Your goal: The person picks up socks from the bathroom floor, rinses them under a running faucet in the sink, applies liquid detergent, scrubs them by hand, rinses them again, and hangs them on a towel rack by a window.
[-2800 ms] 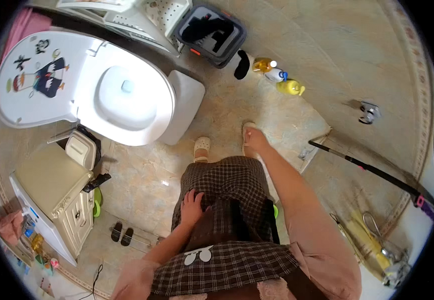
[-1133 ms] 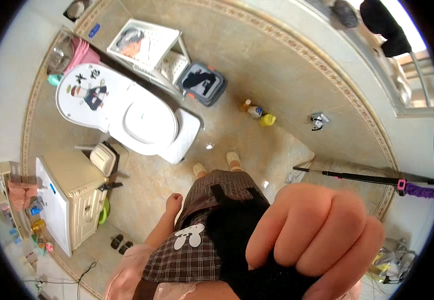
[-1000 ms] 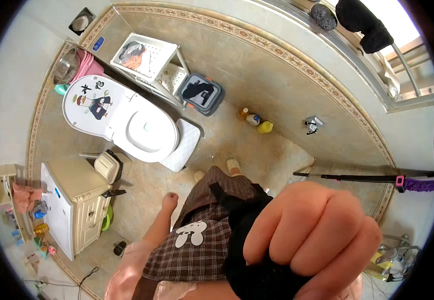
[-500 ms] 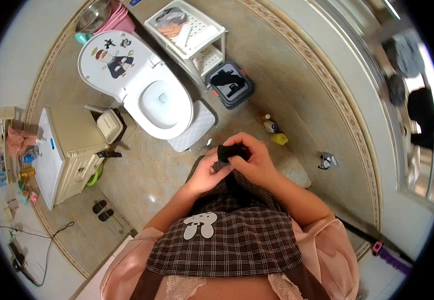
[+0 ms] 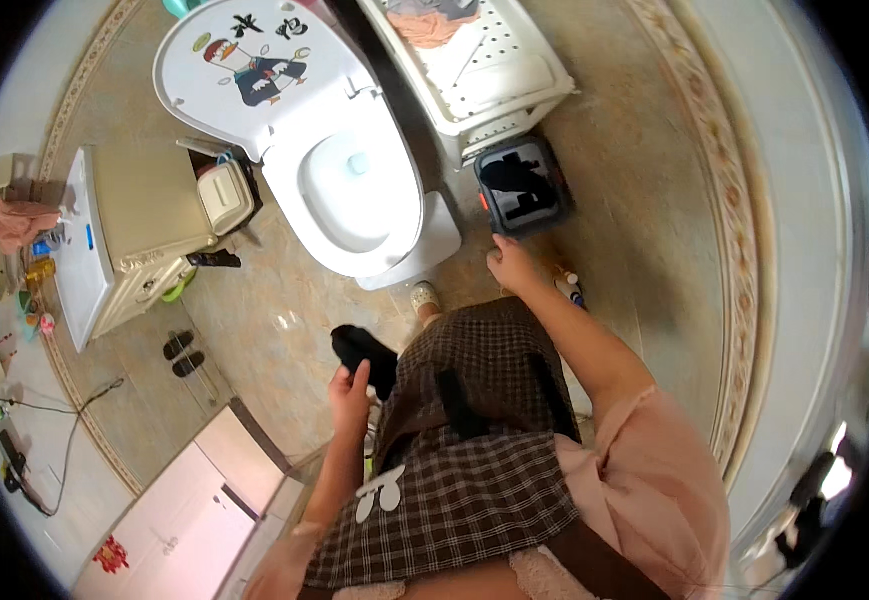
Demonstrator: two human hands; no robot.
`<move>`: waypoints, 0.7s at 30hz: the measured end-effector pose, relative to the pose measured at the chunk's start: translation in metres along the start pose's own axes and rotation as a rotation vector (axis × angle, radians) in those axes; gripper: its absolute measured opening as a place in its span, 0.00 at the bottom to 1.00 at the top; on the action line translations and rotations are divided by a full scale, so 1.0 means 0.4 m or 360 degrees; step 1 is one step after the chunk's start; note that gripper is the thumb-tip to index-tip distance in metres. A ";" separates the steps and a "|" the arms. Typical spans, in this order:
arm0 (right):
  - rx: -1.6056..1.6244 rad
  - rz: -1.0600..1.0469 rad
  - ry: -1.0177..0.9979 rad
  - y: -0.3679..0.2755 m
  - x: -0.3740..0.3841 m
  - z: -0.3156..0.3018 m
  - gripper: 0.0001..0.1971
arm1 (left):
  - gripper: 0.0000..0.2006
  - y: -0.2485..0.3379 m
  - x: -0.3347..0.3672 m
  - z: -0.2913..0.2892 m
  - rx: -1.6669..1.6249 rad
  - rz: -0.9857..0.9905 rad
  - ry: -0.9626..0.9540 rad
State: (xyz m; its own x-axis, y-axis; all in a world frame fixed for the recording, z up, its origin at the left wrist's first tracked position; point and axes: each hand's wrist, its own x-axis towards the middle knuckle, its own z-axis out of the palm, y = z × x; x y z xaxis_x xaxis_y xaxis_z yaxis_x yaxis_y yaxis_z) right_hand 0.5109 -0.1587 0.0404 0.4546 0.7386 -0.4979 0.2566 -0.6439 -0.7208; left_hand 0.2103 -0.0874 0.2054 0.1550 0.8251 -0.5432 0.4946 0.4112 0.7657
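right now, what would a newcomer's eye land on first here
The white toilet, upper left of centre, its raised lid showing a cartoon duck. Below it, the left hand holds black cloth; to the right, a grey bucket contains dark clothes.

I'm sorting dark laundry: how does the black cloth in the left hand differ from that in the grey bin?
The held cloth is gripped by the left hand; the binned cloth lies in the grey bin. The held cloth forms one compact, elongated shape; the binned cloth shows an uneven, branching outline. Both are black.
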 end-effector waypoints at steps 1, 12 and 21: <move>-0.0269 0.0094 -0.0035 0.041 0.083 0.014 0.27 | 0.08 0.000 0.008 0.015 -0.0050 -0.0096 0.0086; -0.1151 0.0183 -0.0341 0.129 0.558 0.013 0.25 | 0.04 -0.173 -0.015 0.134 -0.0587 -0.0377 0.0476; 0.0991 -0.0225 -0.0673 -0.359 0.073 0.071 0.14 | 0.06 -0.167 -0.069 -0.107 -0.1218 -0.0204 0.0474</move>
State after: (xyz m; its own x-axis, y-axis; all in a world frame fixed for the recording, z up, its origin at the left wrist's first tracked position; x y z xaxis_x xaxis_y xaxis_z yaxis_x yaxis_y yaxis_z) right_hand 0.4632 -0.0390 0.1157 0.0561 0.8999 -0.4326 -0.2966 -0.3987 -0.8678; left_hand 0.1365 -0.1211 0.1839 -0.1489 0.7779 -0.6105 -0.2418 0.5699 0.7853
